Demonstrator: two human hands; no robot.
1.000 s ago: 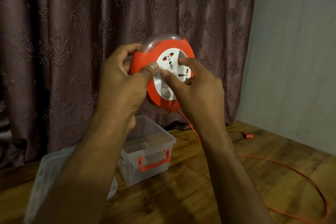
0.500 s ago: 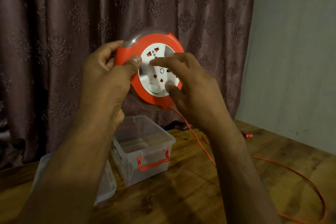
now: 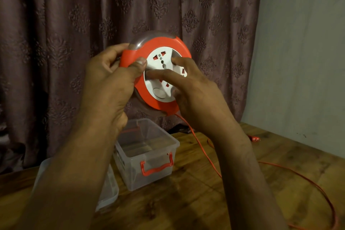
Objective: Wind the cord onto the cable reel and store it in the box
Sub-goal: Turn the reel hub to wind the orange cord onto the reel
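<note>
I hold a round red cable reel (image 3: pixel 164 45) with a white socket face upright in front of the curtain. My left hand (image 3: pixel 110 84) grips its left rim, thumb on the red front. My right hand (image 3: pixel 194 91) has its fingers curled on the white centre disc, thumb at the lower right edge. An orange cord (image 3: pixel 203 149) hangs from the reel's bottom, runs down over the wooden table (image 3: pixel 186 201) and loops off to the right, ending at a red plug (image 3: pixel 255 138). A clear plastic box (image 3: pixel 147 155) with a red handle stands open below the reel.
The box's clear lid (image 3: pixel 110 190) lies on the table to the box's left, partly behind my left forearm. A patterned curtain (image 3: pixel 74 24) hangs behind the table and a plain wall (image 3: pixel 302 61) stands at the right.
My right hand's fingers have shifted round on the white disc, whose sockets now sit in a turned position. The plug lies at nearly the same spot; the cord's run across the table has changed.
</note>
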